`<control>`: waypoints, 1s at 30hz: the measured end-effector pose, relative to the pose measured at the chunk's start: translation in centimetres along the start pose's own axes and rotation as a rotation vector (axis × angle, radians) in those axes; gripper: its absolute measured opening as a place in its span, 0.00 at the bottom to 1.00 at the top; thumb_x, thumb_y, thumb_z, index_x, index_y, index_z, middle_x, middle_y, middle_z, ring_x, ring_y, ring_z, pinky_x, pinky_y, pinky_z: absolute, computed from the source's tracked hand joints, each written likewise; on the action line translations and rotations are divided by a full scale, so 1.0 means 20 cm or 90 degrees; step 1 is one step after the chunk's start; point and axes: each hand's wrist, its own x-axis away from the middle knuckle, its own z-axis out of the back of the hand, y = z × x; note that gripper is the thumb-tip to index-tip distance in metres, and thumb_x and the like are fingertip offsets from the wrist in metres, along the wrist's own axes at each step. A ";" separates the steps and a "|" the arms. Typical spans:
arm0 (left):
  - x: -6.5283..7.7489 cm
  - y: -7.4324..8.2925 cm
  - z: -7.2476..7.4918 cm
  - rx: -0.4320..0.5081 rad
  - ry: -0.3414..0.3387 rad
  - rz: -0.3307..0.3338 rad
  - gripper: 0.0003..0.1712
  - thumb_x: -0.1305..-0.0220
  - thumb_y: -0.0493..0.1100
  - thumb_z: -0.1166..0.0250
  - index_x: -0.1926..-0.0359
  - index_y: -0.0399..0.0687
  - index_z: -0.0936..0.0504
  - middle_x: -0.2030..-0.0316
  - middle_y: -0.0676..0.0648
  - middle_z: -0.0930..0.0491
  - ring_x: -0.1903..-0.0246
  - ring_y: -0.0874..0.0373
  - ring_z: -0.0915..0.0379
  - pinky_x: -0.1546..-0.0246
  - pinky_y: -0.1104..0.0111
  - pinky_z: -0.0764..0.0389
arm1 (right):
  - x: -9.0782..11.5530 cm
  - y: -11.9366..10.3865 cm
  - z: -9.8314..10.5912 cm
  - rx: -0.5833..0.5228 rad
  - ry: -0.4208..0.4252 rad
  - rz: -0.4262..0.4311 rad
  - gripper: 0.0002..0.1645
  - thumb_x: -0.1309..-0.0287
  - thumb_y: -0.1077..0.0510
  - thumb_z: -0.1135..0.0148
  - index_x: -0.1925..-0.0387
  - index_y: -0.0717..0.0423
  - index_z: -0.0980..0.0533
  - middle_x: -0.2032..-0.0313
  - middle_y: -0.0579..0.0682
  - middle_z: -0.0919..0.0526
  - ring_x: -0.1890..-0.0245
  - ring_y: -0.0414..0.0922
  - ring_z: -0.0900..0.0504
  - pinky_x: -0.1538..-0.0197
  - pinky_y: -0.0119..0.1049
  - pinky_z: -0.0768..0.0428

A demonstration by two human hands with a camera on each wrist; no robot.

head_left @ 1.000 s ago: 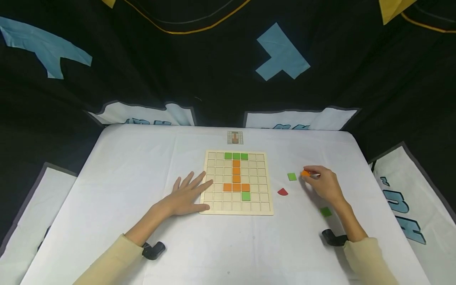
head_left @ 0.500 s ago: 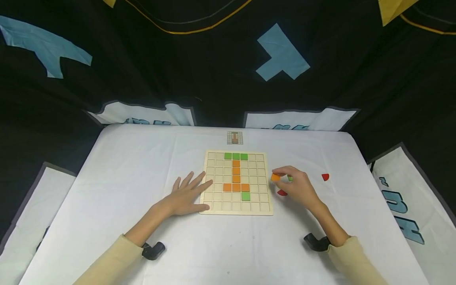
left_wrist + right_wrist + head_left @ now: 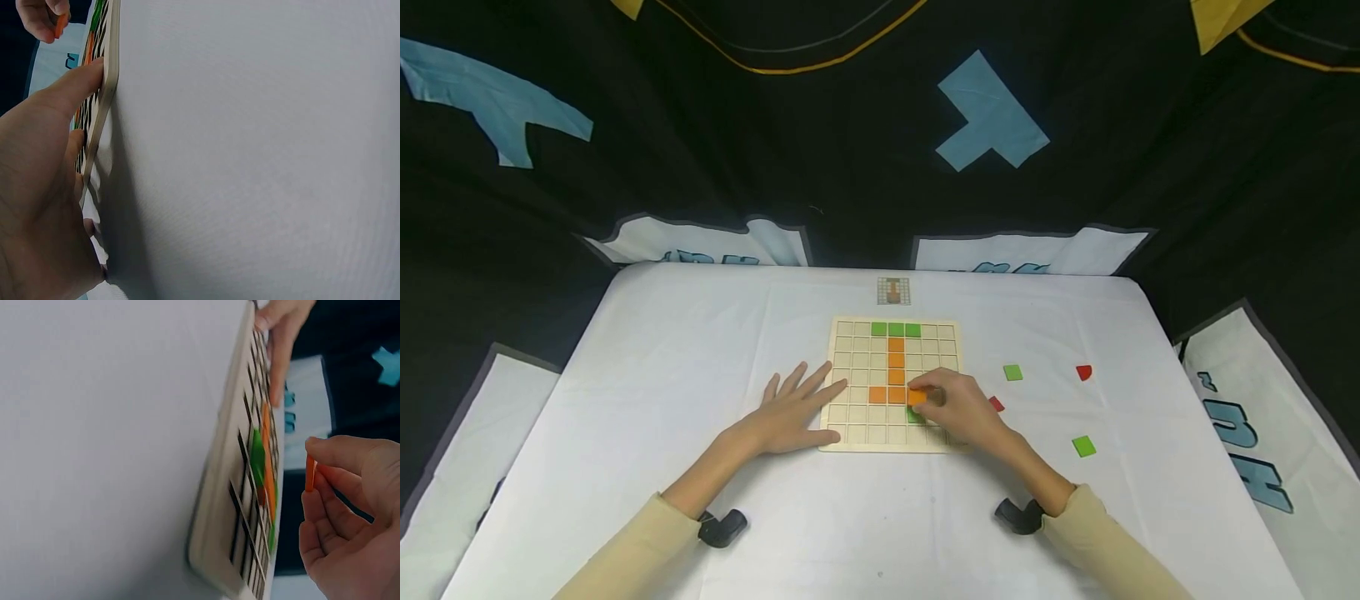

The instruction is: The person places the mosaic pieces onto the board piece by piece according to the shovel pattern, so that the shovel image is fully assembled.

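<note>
Right hand (image 3: 961,407), pinching a tile (image 3: 916,397), has moved from right of the board (image 3: 880,435) to above it; dipping low could dislodge seated tiles (image 3: 896,361). Left hand (image 3: 790,422) lies spread, fingers over its left edge.

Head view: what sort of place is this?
Probably an indoor tabletop recording setup, though the wider room isn't visible. Clues: dark cloth hung behind the table, the table's white covering, and a black device at each wrist.
</note>
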 end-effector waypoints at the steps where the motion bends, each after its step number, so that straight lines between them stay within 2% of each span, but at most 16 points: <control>1: 0.00 0.00 0.00 0.000 0.000 0.000 0.48 0.36 0.68 0.38 0.22 0.54 0.41 0.22 0.40 0.57 0.25 0.32 0.71 0.36 0.30 0.66 | -0.01 0.00 -0.02 0.000 -0.004 -0.005 0.16 0.46 0.63 0.27 0.53 0.57 0.15 0.54 0.45 0.15 0.53 0.44 0.19 0.46 0.42 0.22; 7: 0.00 -0.01 -0.01 0.001 -0.001 0.000 0.48 0.36 0.68 0.39 0.22 0.55 0.42 0.22 0.40 0.57 0.25 0.33 0.71 0.36 0.30 0.66 | -0.04 -0.03 -0.10 -0.010 -0.022 -0.024 0.12 0.46 0.62 0.27 0.58 0.54 0.15 0.57 0.44 0.16 0.62 0.42 0.22 0.55 0.37 0.21; 16: 0.00 -0.02 -0.01 0.000 -0.004 0.004 0.48 0.36 0.69 0.40 0.22 0.56 0.42 0.22 0.41 0.58 0.25 0.33 0.72 0.36 0.30 0.66 | -0.06 -0.03 -0.16 0.020 -0.044 -0.031 0.10 0.46 0.62 0.26 0.61 0.52 0.16 0.58 0.44 0.16 0.61 0.41 0.23 0.54 0.37 0.22; 25: -0.01 -0.02 -0.01 -0.006 -0.007 0.004 0.48 0.36 0.69 0.40 0.22 0.56 0.43 0.22 0.42 0.58 0.25 0.34 0.72 0.36 0.30 0.66 | -0.06 -0.01 -0.17 0.038 -0.046 -0.028 0.10 0.47 0.64 0.26 0.62 0.51 0.16 0.58 0.43 0.16 0.57 0.42 0.23 0.51 0.39 0.23; 30: -0.01 -0.02 -0.01 -0.005 -0.007 0.007 0.48 0.36 0.69 0.40 0.22 0.56 0.42 0.22 0.42 0.58 0.25 0.34 0.72 0.36 0.30 0.66 | -0.06 -0.01 -0.17 0.041 -0.047 -0.024 0.11 0.47 0.64 0.26 0.62 0.51 0.16 0.59 0.42 0.17 0.59 0.41 0.24 0.52 0.38 0.23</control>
